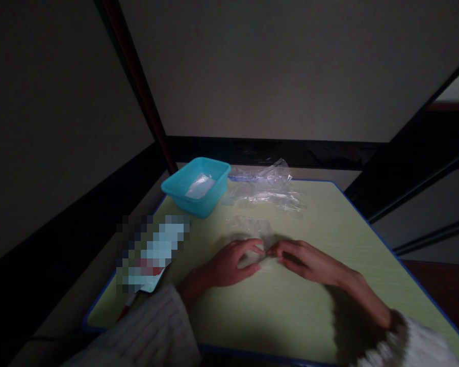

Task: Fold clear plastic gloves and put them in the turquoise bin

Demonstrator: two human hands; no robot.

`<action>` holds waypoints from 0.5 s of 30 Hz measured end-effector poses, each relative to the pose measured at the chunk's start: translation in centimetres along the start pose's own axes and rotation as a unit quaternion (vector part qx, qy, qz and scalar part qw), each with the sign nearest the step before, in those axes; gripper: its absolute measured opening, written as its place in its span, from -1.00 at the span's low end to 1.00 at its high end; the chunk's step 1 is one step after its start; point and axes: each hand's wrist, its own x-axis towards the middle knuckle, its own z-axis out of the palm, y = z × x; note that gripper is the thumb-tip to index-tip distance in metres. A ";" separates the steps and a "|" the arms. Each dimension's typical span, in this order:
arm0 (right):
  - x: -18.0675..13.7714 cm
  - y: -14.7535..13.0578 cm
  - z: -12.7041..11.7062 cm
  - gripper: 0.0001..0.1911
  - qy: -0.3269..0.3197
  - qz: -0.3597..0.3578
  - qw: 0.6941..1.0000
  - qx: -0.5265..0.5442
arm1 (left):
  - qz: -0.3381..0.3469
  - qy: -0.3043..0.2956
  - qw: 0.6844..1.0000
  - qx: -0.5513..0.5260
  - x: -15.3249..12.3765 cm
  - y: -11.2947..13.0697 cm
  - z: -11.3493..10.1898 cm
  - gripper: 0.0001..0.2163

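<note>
A small clear plastic bag [250,224] lies crinkled on the table in front of me, partly behind my hands. My left hand [233,262] rests at its near left side, thumb and fingers curved apart with a gap between them. From the right, my right hand [309,261] meets the bag's near edge with its fingertips pinched together; the exact grip is dim. The two hands' fingertips nearly touch.
Beyond the hands, more clear plastic bags [270,188] lie in a loose pile. A turquoise basin [210,204] holding a white packet [201,186] stands at the back left. Left of my arm is a blurred-out flat item [158,255]. The yellowish table [367,285] has a blue edge.
</note>
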 end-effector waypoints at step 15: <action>2.9 2.7 0.5 -0.75 0.140 0.076 0.973 0.170 | -0.205 0.121 0.923 -0.303 2.0 -3.4 -2.0 -0.59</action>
